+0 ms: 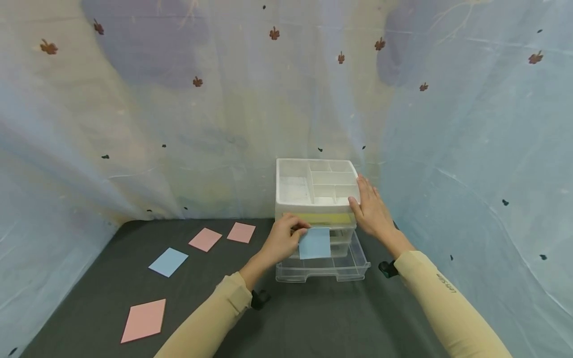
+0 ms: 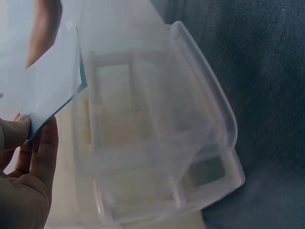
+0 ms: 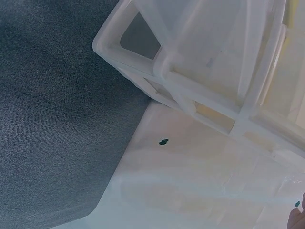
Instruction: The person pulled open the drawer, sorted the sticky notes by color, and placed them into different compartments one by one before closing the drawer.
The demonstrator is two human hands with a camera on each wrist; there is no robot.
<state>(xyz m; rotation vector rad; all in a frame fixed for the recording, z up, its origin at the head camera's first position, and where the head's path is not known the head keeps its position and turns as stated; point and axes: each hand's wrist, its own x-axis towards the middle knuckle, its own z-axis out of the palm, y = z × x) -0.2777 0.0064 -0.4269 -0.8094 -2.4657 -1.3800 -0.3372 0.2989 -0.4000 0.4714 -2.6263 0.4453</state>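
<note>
Head view: the left hand point(image 1: 281, 238) pinches a blue paper card point(image 1: 315, 243) in front of the drawer unit point(image 1: 316, 199), above its open clear bottom drawer point(image 1: 323, 268). The right hand point(image 1: 369, 209) rests flat, fingers straight, on the unit's top right edge.

Left wrist view: fingers point(image 2: 44, 152) clamp the card's point(image 2: 55, 86) corner above the drawer point(image 2: 190, 143).

Right wrist view: only the unit's frame point(image 3: 200, 57) and the dark table point(image 3: 52, 109) show.

1. We see the drawer unit point(image 1: 316, 199) standing hard against the draped curtain point(image 1: 447, 149), with no way behind it.
2. Its lowest clear drawer point(image 1: 323, 266) juts forward, blocking the front.
3. The left hand point(image 1: 282, 238) holds a blue card point(image 1: 315, 243) over that drawer.
4. The right hand point(image 1: 371, 211) covers the unit's right edge.
5. Left of the unit, the dark table point(image 1: 313, 318) lies open, apart from flat cards point(image 1: 168, 262).
</note>
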